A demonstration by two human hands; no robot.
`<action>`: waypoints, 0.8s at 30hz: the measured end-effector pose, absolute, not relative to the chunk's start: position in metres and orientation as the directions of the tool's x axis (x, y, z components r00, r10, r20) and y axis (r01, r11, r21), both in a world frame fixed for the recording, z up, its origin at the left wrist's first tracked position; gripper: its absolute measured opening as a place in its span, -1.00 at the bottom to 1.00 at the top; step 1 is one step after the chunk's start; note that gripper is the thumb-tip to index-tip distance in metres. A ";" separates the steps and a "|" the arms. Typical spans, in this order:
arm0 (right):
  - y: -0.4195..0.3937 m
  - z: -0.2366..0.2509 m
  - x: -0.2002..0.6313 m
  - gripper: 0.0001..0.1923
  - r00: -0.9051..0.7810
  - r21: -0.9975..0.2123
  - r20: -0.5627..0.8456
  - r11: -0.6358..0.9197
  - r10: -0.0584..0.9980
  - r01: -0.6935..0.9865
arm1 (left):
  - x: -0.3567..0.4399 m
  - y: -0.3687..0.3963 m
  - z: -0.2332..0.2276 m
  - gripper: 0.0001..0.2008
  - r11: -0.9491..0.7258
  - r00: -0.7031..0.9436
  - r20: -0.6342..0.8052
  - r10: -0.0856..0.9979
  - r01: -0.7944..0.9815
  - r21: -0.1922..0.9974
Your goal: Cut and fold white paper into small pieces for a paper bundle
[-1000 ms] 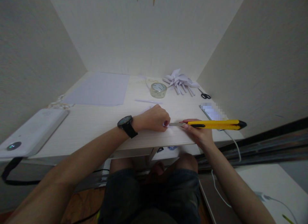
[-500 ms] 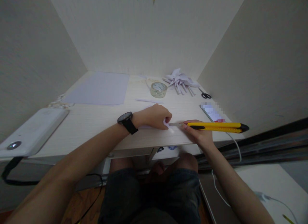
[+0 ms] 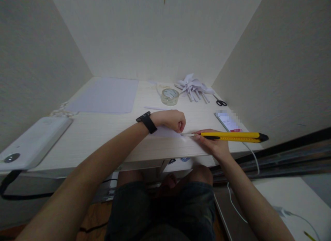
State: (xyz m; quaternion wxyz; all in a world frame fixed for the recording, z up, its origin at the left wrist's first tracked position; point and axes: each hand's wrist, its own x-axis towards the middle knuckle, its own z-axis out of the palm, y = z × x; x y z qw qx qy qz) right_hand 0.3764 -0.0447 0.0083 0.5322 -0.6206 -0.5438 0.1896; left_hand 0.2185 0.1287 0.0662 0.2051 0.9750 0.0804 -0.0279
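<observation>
A yellow utility knife (black at the butt) extends its blade leftward, near-level above the desk, to the edge of a partly hidden white paper piece.

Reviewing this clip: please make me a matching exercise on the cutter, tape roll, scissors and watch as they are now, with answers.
Things:
1. cutter
2. tape roll
3. scissors
4. watch

Places and colours:
A. black-handled, lying on the desk to the right of the folded paper pieces
B. black, strapped at the wrist of the left hand
C. yellow, held in the right hand
D. clear, on the desk to the left of the folded paper pieces

Pairs: 1-C, 2-D, 3-A, 4-B
</observation>
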 end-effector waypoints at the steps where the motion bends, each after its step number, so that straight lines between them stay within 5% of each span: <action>1: -0.045 0.008 0.376 -0.84 0.341 -0.868 0.349 0.164 0.873 0.470 | 0.218 0.129 0.066 -0.86 -0.901 0.986 -0.073 0.149 0.165 0.401; 24: -0.047 0.007 0.376 -0.82 0.325 -0.809 0.411 0.177 0.851 0.561 | 0.219 0.129 0.066 -0.84 -0.906 0.975 -0.111 0.193 0.220 0.362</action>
